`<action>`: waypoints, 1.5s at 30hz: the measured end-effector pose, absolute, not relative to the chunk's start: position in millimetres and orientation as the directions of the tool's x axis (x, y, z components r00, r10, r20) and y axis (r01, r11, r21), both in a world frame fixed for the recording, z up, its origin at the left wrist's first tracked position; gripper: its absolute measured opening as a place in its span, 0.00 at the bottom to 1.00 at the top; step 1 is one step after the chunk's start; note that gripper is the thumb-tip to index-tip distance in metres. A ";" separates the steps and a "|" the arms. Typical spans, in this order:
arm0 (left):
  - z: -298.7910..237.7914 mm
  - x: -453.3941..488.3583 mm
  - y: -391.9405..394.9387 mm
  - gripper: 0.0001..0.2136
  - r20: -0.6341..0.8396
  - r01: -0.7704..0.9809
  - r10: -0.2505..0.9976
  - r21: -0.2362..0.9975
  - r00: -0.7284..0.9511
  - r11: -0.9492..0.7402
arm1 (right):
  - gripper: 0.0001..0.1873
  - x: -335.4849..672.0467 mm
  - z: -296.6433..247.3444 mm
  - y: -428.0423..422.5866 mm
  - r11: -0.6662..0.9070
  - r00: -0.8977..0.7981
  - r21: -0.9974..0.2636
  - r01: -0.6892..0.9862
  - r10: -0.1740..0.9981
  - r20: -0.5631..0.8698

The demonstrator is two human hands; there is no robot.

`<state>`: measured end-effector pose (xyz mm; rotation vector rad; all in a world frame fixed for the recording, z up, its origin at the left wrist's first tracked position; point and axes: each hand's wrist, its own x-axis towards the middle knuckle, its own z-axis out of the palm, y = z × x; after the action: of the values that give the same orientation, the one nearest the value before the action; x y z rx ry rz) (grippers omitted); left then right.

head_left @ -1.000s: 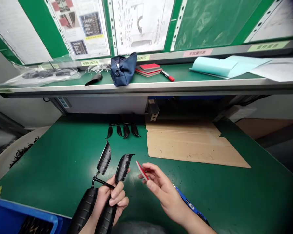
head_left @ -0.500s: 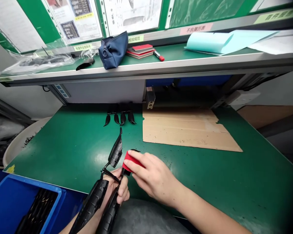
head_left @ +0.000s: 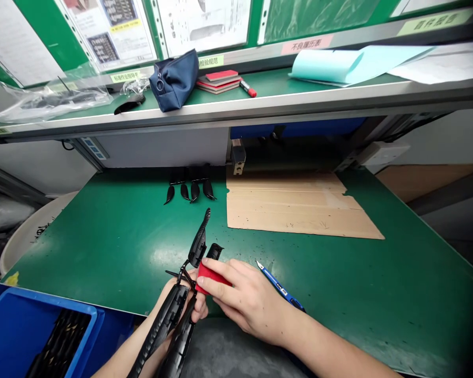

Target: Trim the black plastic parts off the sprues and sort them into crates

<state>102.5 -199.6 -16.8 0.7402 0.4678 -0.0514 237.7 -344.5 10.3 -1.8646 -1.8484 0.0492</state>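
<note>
My left hand (head_left: 199, 308) is closed round a black moulded plastic part (head_left: 177, 299) with several long, ribbed, blade-like pieces joined by thin runners. Its long pieces slant from the lower left up toward the table's middle. In my right hand (head_left: 246, 299) a red sanding pad (head_left: 211, 276) is pinched between fingers and thumb, pressed against the part near its runners. The pad covers the contact spot. To the right of that hand lies a blue craft knife (head_left: 279, 286), its blade pointing up and left, its lower end by my forearm.
Several small black curved parts (head_left: 189, 190) lie at the back of the green table (head_left: 114, 231), left of a flat cardboard sheet (head_left: 295, 207). A blue bin (head_left: 8, 315) with black parts stands lower left. Overhead, a shelf (head_left: 260, 107) carries a blue pouch (head_left: 175, 81) and stacked pads (head_left: 219, 80).
The black part has tilted in my left hand, its far tip swinging right. My right hand has moved slightly down with the pad. The blue knife has come into sight as the view shifted.
</note>
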 end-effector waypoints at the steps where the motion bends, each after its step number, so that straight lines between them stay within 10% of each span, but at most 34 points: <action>1: -17.7 103.6 -198.5 0.12 -0.431 0.214 0.113 0.638 0.895 0.740 | 0.22 238.5 9.6 -344.8 0.053 0.078 -0.383 0.922 0.945 0.318; 15: -24.6 115.2 -188.3 0.12 -0.466 0.296 0.038 0.620 0.884 0.726 | 0.20 258.5 -4.8 -343.6 0.020 0.169 -0.559 0.829 0.944 0.284; 19: -24.5 120.5 -185.2 0.14 -0.459 0.302 0.026 0.626 0.888 0.719 | 0.19 256.5 -19.6 -346.4 -0.073 0.612 -0.950 0.305 0.779 0.136; 22: -25.3 123.2 -184.7 0.16 -0.470 0.298 0.063 0.651 0.880 0.699 | 0.19 233.5 -22.6 -343.3 0.041 0.612 -0.998 -0.047 0.791 0.003; 38: -20.9 122.2 -192.0 0.13 -0.496 0.344 0.092 0.713 0.863 0.611 | 0.16 257.5 -61.9 -321.8 -0.267 0.757 -0.880 0.394 0.636 0.145; 45: 7.6 108.8 -160.1 0.25 -0.508 0.470 0.266 0.861 0.819 0.195 | 0.11 288.7 -83.3 -332.3 -0.240 0.598 -0.819 0.521 0.788 0.150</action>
<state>108.8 -160.1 7.6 1.3955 0.6467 -0.1579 288.7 -332.3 -83.3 -1.9135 -1.0470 0.3675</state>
